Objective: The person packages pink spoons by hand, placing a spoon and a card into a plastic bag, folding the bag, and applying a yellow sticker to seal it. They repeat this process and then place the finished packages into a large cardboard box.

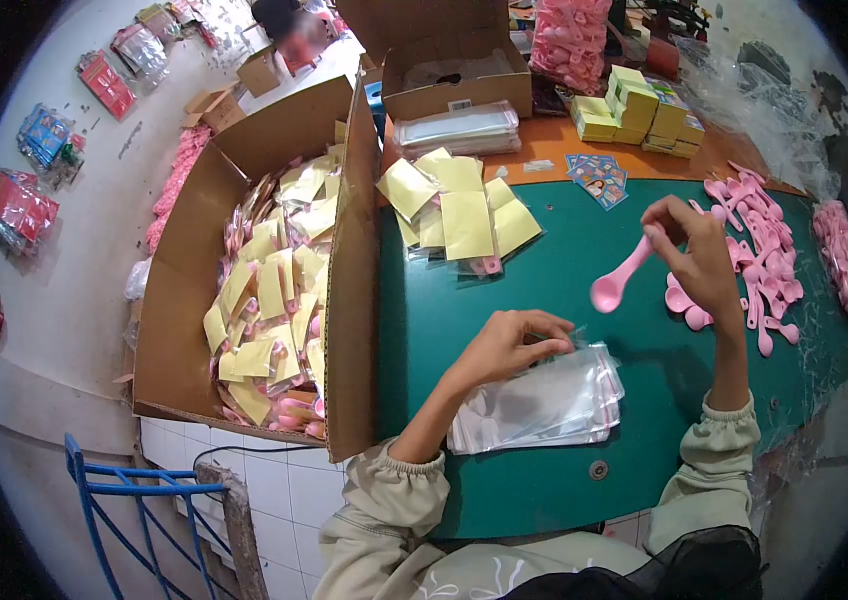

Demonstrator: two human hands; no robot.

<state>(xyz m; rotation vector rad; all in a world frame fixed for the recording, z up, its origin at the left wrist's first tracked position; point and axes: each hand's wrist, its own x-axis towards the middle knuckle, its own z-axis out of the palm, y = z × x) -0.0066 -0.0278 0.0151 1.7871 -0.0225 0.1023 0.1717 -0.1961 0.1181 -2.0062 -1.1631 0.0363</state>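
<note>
Pink plastic spoon (627, 271), right of centre in my head view: I see the right hand (700, 255) pinching its handle, bowl slanting down-left toward the clear bags (542, 402) at lower centre. The left hand (510, 347), nearer those bags, touches their upper edge; whether it grips one, I can't tell.

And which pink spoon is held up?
The spoon pinched in the right hand, above the green table; the loose spoons lie piled on the table's right side.
</note>
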